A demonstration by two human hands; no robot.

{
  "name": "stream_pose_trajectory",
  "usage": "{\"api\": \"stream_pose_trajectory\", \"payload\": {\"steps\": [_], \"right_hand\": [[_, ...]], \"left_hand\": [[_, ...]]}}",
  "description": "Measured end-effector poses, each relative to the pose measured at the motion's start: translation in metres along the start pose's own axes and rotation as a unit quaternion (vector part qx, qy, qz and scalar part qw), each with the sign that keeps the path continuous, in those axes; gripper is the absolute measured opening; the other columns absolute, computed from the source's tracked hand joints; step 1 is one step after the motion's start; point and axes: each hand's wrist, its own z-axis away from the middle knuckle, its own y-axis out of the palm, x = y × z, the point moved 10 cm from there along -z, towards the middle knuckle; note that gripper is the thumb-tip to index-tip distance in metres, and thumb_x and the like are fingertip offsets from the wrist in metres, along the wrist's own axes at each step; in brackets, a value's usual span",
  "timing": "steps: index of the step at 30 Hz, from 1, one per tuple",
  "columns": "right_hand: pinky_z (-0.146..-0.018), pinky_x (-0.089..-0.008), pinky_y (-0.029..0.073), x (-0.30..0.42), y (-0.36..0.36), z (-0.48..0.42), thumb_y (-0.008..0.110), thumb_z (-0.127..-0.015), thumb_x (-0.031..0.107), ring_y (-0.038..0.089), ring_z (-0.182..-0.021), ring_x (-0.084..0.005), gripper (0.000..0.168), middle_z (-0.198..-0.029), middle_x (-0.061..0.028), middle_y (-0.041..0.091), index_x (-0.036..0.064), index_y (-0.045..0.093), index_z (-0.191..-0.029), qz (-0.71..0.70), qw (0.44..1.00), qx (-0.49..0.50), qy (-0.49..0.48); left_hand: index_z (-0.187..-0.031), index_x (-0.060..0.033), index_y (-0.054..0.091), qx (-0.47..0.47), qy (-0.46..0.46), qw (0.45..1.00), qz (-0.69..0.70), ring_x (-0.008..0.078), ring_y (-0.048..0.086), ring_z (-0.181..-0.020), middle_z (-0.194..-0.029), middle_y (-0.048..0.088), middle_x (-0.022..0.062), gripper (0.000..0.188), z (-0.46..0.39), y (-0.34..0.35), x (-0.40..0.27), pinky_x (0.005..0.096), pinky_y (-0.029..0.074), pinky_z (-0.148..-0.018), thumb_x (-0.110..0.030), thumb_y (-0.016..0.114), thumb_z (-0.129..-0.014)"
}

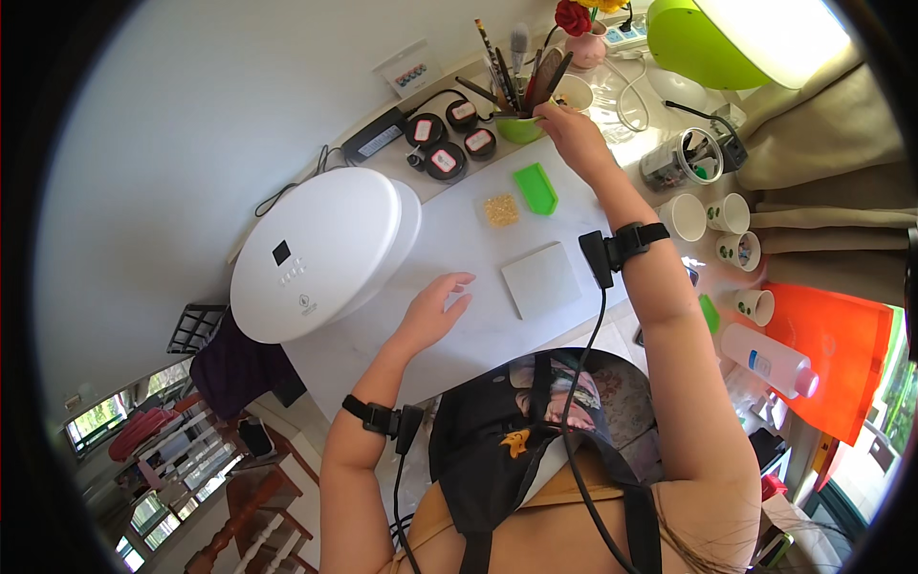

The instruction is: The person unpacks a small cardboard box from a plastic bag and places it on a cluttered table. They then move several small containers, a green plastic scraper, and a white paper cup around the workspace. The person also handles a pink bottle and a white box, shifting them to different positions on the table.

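My right hand [574,136] reaches to the rim of a light green cup [516,131] at the far side of the table. Makeup-type brushes [519,43], pencils and other slim tools stand in that cup. Whether the fingertips grip the cup or a tool is hard to see. My left hand [434,308] rests over the white tabletop [373,359], fingers apart and nothing in it. To its right lies a pale square slab [543,280]. Beyond the slab are a small clear square box of gold bits [501,210] and a bright green shallow tray [536,189].
A large white oval device [315,255] stands at left. Several black lidded jars [445,161] sit by a power adapter [374,134]. On the right are paper cups [686,217], a clear plastic jar [680,159], a bottle [767,359] and a green lamp [699,46].
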Motion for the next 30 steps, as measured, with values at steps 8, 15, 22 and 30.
{"api": "stream_pose_trajectory", "payload": {"steps": [8, 15, 22, 30], "right_hand": [[-0.076, -0.0449, 0.052, -0.011, -0.021, 0.006, 0.061, -0.088, 0.01, 0.064, -0.094, -0.0356, 0.022, -0.102, -0.014, 0.064, 0.012, 0.059, -0.11, -0.006, 0.997, -0.045, 0.055], [-0.077, -0.0451, 0.052, -0.051, -0.034, 0.005, 0.065, -0.085, 0.011, 0.064, -0.094, -0.0356, 0.02, -0.104, -0.0103, 0.063, 0.012, 0.064, -0.105, 0.079, 0.988, -0.086, 0.105], [-0.077, -0.0452, 0.052, -0.07, -0.048, 0.0, 0.062, -0.084, 0.009, 0.064, -0.092, -0.0351, 0.013, -0.101, -0.0135, 0.064, 0.01, 0.067, -0.096, 0.073, 0.984, -0.145, 0.073], [-0.082, -0.0428, 0.053, -0.034, -0.075, 0.05, 0.066, -0.083, 0.01, 0.064, -0.101, -0.0334, 0.035, -0.122, -0.008, 0.06, 0.016, 0.062, -0.117, 0.044, 0.981, -0.14, 0.131]], "left_hand": [[-0.128, -0.0088, 0.057, -0.001, -0.003, 1.0, 0.0, 0.0224, 0.062, -0.11, -0.125, 0.062, 0.0087, 0.034, 0.001, 0.0, 0.006, 0.0366, 0.048, -0.097, -0.017, 0.06, -0.095], [-0.128, -0.0079, 0.057, 0.017, -0.005, 1.0, -0.008, 0.0222, 0.061, -0.111, -0.126, 0.061, 0.0088, 0.034, -0.001, 0.004, 0.005, 0.0366, 0.048, -0.097, -0.016, 0.06, -0.095], [-0.127, -0.0059, 0.057, 0.021, -0.02, 1.0, -0.008, 0.0215, 0.061, -0.111, -0.126, 0.062, 0.0084, 0.034, -0.002, 0.002, 0.006, 0.0358, 0.047, -0.097, -0.014, 0.061, -0.094], [-0.127, -0.0047, 0.057, 0.05, 0.033, 0.998, -0.022, 0.0212, 0.061, -0.112, -0.126, 0.062, 0.0089, 0.033, -0.027, 0.017, -0.025, 0.0346, 0.049, -0.095, -0.01, 0.061, -0.095]]}}
